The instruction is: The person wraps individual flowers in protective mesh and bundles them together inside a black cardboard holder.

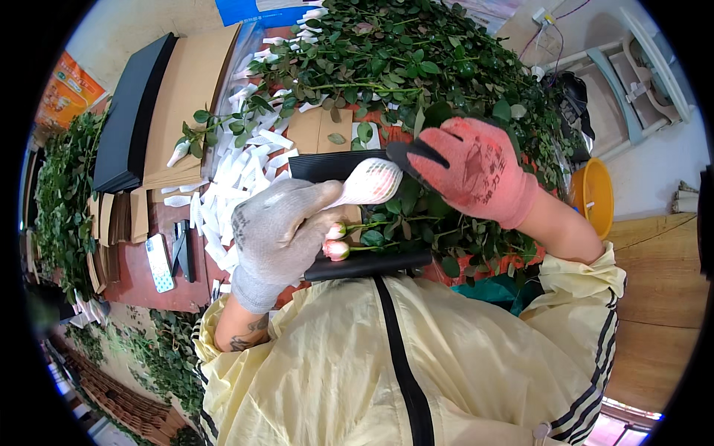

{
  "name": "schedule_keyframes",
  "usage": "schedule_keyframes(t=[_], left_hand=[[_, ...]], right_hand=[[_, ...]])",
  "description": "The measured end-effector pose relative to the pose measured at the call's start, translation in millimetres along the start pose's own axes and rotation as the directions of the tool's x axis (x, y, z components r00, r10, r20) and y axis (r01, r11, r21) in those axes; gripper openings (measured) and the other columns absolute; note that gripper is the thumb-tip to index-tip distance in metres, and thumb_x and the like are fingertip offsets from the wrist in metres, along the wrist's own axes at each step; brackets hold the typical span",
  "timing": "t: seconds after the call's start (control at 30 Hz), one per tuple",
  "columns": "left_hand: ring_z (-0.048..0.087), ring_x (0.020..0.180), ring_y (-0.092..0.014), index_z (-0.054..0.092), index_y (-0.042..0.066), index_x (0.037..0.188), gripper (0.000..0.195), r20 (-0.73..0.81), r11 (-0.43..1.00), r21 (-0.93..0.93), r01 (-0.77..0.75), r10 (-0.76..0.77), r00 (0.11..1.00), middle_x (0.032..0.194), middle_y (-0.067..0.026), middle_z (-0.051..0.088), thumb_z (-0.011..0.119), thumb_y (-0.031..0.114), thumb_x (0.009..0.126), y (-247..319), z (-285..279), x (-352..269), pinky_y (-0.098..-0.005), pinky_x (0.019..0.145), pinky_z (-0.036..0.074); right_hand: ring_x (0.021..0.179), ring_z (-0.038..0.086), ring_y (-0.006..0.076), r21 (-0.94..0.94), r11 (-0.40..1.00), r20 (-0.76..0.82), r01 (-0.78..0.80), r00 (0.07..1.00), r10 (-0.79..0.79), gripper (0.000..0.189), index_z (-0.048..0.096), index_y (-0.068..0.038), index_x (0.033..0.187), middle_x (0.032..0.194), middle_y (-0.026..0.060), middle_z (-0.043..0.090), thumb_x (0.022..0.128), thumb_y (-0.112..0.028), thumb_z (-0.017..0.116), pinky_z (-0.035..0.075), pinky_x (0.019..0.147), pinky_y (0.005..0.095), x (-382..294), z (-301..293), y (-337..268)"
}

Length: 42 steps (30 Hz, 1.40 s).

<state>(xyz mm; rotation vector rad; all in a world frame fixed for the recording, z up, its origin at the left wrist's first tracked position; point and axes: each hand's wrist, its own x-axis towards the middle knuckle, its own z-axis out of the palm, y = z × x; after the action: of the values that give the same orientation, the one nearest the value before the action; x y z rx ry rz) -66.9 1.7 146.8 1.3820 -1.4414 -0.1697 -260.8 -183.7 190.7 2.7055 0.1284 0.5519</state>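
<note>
In a grey glove, my left hand [287, 231] grips the gathered end of a white foam net sleeve [372, 181]; a pale pink rosebud shows through its mesh. Close to the sleeve's right side is my right hand [466, 170], in a red glove with black fingertips. Its thumb and fingers are close together near the stem side; whether they pinch the stem cannot be made out. Below the sleeve, two bare pink rosebuds [336, 250] on leafy stems lie beside a black padded edge [368, 265]. A black ribbed piece [334, 164] lies behind the sleeve.
Leafy rose stems [413, 61] cover the back and right of the table. Loose white net sleeves [237, 184] are heaped at centre left, near cardboard sheets [187, 100] and black sheets [131, 111]. A patterned phone [159, 263] and a black stapler [182, 251] lie left. A yellow bucket [599, 195] stands right.
</note>
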Motion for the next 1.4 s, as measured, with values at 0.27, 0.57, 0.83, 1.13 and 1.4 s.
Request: schedule_keyframes(t=[0.27, 0.57, 0.83, 1.13, 1.4], left_hand=[[0.048, 0.119, -0.029, 0.042, -0.001, 0.132, 0.063, -0.213, 0.886, 0.365, 0.286, -0.219, 0.952, 0.127, -0.0158, 0.050, 0.065, 0.005, 0.073, -54, -58, -14, -0.0367, 0.102, 0.036], [0.058, 0.097, -0.032, 0.057, 0.004, 0.115, 0.060, -0.074, 0.902, -0.106, -0.420, 0.414, 0.907, 0.106, -0.0147, 0.060, 0.079, 0.017, 0.060, 14, 41, 76, -0.0385, 0.083, 0.046], [0.061, 0.089, -0.028, 0.063, 0.004, 0.107, 0.056, -0.129, 0.907, -0.070, -0.416, 0.405, 0.905, 0.100, -0.0114, 0.063, 0.081, 0.011, 0.054, 27, 50, 83, -0.0370, 0.077, 0.047], [0.054, 0.109, -0.034, 0.055, 0.000, 0.118, 0.051, 0.402, 0.974, 0.177, -0.143, 0.061, 0.914, 0.118, -0.0168, 0.057, 0.070, 0.016, 0.072, -9, -12, 20, -0.0406, 0.093, 0.042], [0.040, 0.126, -0.032, 0.050, -0.003, 0.123, 0.067, 0.595, 0.872, 0.489, 0.009, -0.341, 0.728, 0.132, -0.0205, 0.045, 0.055, 0.050, 0.082, -32, 46, -81, -0.0415, 0.104, 0.031]], right_hand=[[0.090, 0.056, 0.0261, -0.102, 0.972, -0.069, -0.211, 0.976, 0.204, 0.050, 0.061, -0.010, 0.102, 0.105, 0.0062, 0.058, 0.054, -0.021, 0.070, 0.049, 0.075, 0.0393, -20, -5, 43], [0.079, 0.059, 0.0276, 0.050, 0.989, -0.191, -0.141, 0.970, 0.148, 0.043, 0.061, -0.005, 0.098, 0.097, 0.0094, 0.061, 0.056, -0.013, 0.068, 0.051, 0.068, 0.0387, -5, -11, 25], [0.084, 0.060, 0.0307, 0.120, 0.980, -0.298, -0.160, 0.936, 0.189, 0.051, 0.059, -0.002, 0.101, 0.101, 0.0132, 0.060, 0.051, -0.012, 0.068, 0.052, 0.072, 0.0415, -8, -6, 21], [0.089, 0.065, 0.0319, -0.124, 0.943, -0.417, -0.310, 0.878, 0.233, 0.035, 0.058, 0.006, 0.108, 0.105, 0.0196, 0.063, 0.074, -0.001, 0.062, 0.051, 0.084, 0.0398, -24, -116, 51], [0.079, 0.057, 0.0222, -0.026, 0.996, 0.325, -0.082, 0.942, 0.086, 0.036, 0.058, -0.013, 0.113, 0.092, 0.0053, 0.057, 0.077, -0.015, 0.053, 0.046, 0.076, 0.0317, 2, 55, -46]])
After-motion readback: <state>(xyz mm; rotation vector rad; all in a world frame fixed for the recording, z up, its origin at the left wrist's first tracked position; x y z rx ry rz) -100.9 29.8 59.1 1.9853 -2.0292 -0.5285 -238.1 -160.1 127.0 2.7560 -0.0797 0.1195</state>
